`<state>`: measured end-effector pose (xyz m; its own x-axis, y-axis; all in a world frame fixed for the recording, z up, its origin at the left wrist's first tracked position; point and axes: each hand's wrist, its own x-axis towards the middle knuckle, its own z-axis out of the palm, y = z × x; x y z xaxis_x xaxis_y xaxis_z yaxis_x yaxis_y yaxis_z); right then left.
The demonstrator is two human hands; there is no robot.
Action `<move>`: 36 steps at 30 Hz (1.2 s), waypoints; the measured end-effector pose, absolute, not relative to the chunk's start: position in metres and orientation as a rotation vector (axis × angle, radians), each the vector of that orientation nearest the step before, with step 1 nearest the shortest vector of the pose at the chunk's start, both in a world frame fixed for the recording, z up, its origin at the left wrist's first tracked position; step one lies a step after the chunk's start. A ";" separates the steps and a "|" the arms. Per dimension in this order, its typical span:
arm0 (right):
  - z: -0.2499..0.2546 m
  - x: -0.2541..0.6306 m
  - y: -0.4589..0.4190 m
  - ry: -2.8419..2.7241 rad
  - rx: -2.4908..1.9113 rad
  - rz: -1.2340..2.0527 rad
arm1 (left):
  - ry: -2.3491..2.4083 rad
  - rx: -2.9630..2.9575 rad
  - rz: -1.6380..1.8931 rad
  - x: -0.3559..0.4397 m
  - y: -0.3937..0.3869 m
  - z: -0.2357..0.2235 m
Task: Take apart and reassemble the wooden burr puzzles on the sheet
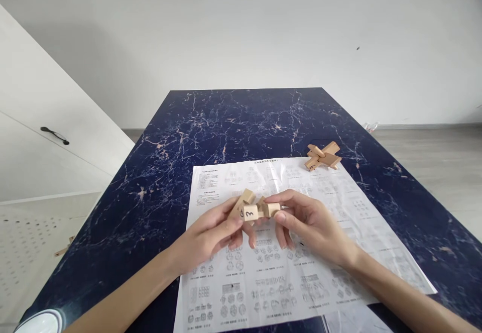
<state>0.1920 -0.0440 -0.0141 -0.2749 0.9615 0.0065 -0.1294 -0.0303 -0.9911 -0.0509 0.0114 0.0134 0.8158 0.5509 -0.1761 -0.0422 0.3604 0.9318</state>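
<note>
Notched wooden puzzle pieces [250, 213], one marked 3 and another 6, are held together above the printed sheet. My left hand [211, 230] pinches them from the left, thumb against the numbered ends. From the right, my right hand [307, 222] grips the end of the piece marked 3 between thumb and fingers. A further piece rises at a slant behind the front one. How the pieces interlock in the middle is partly hidden by fingers. Under both hands lies a creased instruction sheet [271, 267] with rows of small diagrams.
An assembled wooden burr puzzle [323, 155] sits at the sheet's far right corner. The dark blue marbled table [241, 122] reaches toward a white wall. A round white object [41, 321] shows at the lower left, near a white cabinet [56, 102].
</note>
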 end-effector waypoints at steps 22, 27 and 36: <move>-0.013 0.183 -0.057 -1.629 -0.989 1.017 | 0.497 1.249 0.412 -0.047 -0.006 0.007; -0.015 0.183 -0.057 -1.665 -1.011 0.961 | 0.545 1.289 0.445 -0.048 -0.009 0.004; -0.014 0.184 -0.057 -1.691 -1.068 0.867 | 0.545 1.369 0.461 -0.045 -0.012 0.008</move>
<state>0.1837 -0.0573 -0.0144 -0.1948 0.9237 0.3299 0.2715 0.3740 -0.8868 -0.0453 -0.0117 0.0083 0.7920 0.6029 -0.0957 0.0066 0.1482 0.9889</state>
